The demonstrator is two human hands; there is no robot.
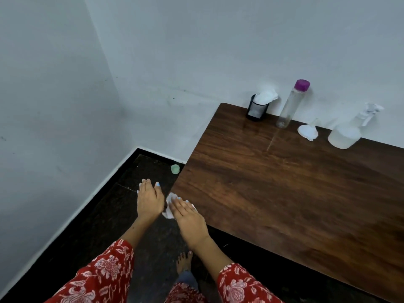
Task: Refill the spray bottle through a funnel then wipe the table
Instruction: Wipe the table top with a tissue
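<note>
Tissue, white and crumpled (169, 204), lies at the near-left corner of the dark brown wooden surface (284, 193), pressed flat under the right hand (189, 216). The fingers (178, 205) of that hand are stretched out straight on top of it, not curled round it, so it is held down rather than gripped. The left hand (149, 200) hangs just beside that same corner, off the edge and over the black floor (98, 226), palm down, fingers loosely spread and holding nothing that I can see.

From the corner where the tissue sits, nearly all of the surface runs away to the right and toward the far wall, so I judge the wiping stroke must go that way, and the right hand is the one placed for it.

Along the far edge, well apart from the tissue, stand a black mesh holder with white tissues (258, 108), a clear tall bottle with a purple cap (291, 104), a small white plastic funnel (308, 130) lying mouth-down, and the translucent white spray bottle (347, 132), its trigger head on. Refilling looks finished. A pale green cap (175, 169) lies on the floor past the corner.
</note>
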